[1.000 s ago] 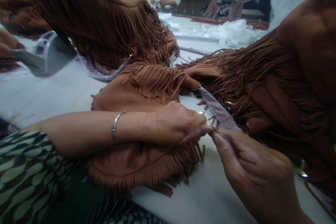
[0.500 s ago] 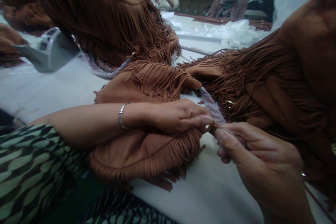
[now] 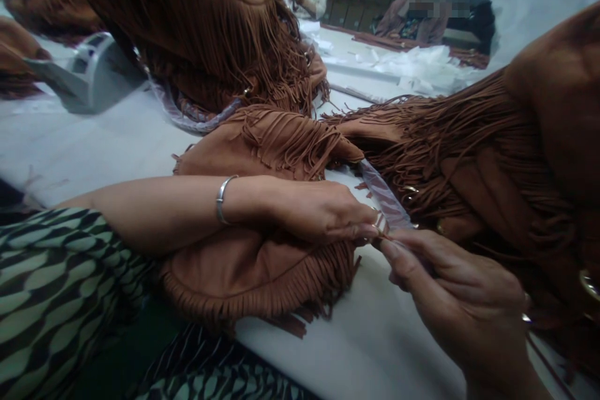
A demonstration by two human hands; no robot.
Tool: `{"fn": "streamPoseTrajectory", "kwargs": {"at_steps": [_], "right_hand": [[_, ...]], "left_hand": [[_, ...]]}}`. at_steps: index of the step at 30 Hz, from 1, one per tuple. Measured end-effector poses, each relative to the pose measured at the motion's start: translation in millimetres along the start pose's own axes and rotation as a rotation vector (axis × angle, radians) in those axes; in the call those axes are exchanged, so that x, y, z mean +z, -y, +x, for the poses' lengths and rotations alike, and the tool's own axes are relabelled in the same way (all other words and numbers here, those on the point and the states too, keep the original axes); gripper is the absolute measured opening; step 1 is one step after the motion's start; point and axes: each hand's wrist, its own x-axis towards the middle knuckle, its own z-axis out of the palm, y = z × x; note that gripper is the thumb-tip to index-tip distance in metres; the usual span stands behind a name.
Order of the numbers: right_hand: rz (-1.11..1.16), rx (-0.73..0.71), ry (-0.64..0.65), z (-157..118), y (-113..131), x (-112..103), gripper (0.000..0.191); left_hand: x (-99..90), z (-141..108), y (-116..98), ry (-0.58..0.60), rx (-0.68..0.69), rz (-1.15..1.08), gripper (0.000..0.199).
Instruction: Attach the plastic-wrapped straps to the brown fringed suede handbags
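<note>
A brown fringed suede bag (image 3: 225, 275) lies on the white table, partly under my left forearm. My left hand (image 3: 328, 209) reaches across it, fingers pinched on a small metal ring (image 3: 380, 220) at the end of a plastic-wrapped strap (image 3: 385, 195). Close against those fingertips, my right hand (image 3: 450, 281) is closed in a pinch on a thin brown strip (image 3: 387, 237). Most of the strip is hidden by the fingers.
Fringed brown bags are piled at the back left (image 3: 197, 19) and on the right (image 3: 539, 137). A grey tape dispenser (image 3: 89, 75) stands at the left. Behind are white scraps (image 3: 422, 65) and two people across the white table (image 3: 365, 325).
My left hand has shifted slightly right and down, and more of the metal ring shows at its fingertips. My right hand has turned a little and moved slightly left, its fingers still pinched.
</note>
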Motion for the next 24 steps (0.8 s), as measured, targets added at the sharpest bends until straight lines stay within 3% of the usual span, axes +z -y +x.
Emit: {"fn": "streamPoseTrajectory", "kwargs": {"at_steps": [5,9,13,15,21,24], "right_hand": [[0.207,0.122,0.326,7,-12,-11,0.019],[0.139,0.245,0.427,9,-15,-15,0.024],[0.026,0.228,0.585,9,-15,-17,0.026],[-0.011,0.208,0.541,8,-14,-14,0.029],[-0.086,0.166,0.217,5,-7,5,0.03],[-0.168,0.103,0.104,2,-4,14,0.029]], "left_hand": [[0.2,10,4,0.138,0.004,-0.137,0.026],[6.3,11,3,0.04,-0.051,-0.097,0.028],[9.7,7,-2,-0.026,-0.155,-0.021,0.029],[10.6,5,-3,-0.063,-0.147,-0.029,0.03],[17.7,3,6,-0.317,-0.054,-0.079,0.03],[19.1,3,9,-0.322,-0.041,-0.091,0.03]]}}
